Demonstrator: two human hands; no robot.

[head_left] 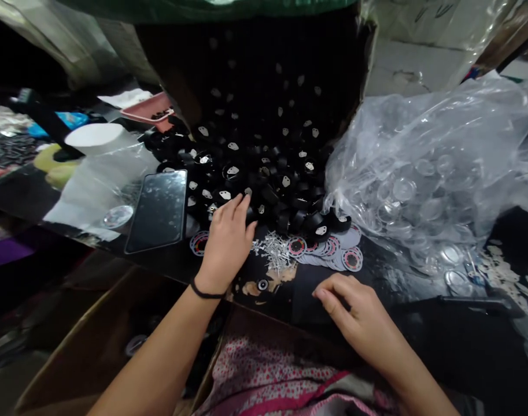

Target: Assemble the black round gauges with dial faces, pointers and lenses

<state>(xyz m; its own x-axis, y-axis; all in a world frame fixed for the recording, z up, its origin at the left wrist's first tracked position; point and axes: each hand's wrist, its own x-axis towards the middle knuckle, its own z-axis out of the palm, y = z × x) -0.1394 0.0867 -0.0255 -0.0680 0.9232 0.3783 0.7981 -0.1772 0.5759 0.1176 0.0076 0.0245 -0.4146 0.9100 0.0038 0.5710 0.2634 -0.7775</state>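
My left hand (229,240), a dark band at its wrist, reaches to the near edge of a heap of black round housings (285,199) with small metal plates. Its fingers are stretched out, the tips at the housings, and nothing shows in its grasp. My right hand (354,309) is over the table front with thumb and forefinger pinched; anything between them is too small to make out. Between the hands lie a pile of small silvery pointed pieces (277,251), a spread of printed dial discs (331,251) and a small black round part (262,285).
A clear plastic bag (424,173) of transparent round covers lies at right. On the left are a dark phone-like slab (157,211), a wrapped white roll (103,167) and a pink tray (153,110). An open cardboard box (73,346) stands below the table edge.
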